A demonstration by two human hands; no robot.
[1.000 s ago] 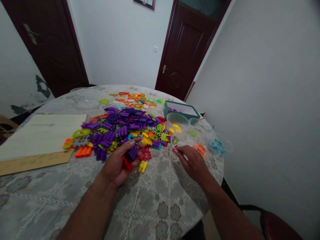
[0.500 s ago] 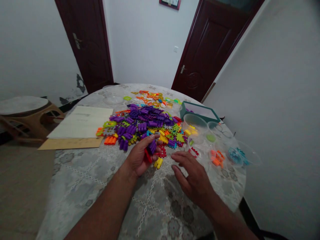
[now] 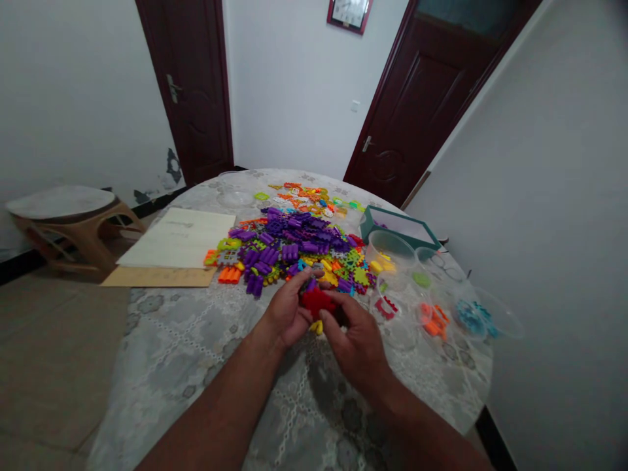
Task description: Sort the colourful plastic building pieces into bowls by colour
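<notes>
Just below the middle of the frame, the left hand (image 3: 288, 313) and the right hand (image 3: 354, 341) come together, fingers of both closed around a red toy piece (image 3: 316, 301) held just above the round table (image 3: 161, 353). The red toy piece lies with its longer side running roughly left to right across the frame, one end in each hand; its teeth and facing are too blurred to tell. A small yellow piece (image 3: 316, 326) shows right under it, between the hands. Just beyond the fingers, toward the centre, spreads a heap of plastic pieces (image 3: 289, 245), mostly purple with orange, yellow and green mixed in. To the right of the heap stands a teal box (image 3: 422, 230), open, with a pale inside. Below it, right of centre, clear bowls sit close together: one bowl (image 3: 380, 243) holds yellow pieces, a second bowl (image 3: 432, 261) a green one, a third bowl (image 3: 377, 302) red ones, a fourth bowl (image 3: 422, 324) orange ones, and a fifth bowl (image 3: 505, 320), farthest right, blue ones. Left of the heap lies a pale board (image 3: 179, 237).
</notes>
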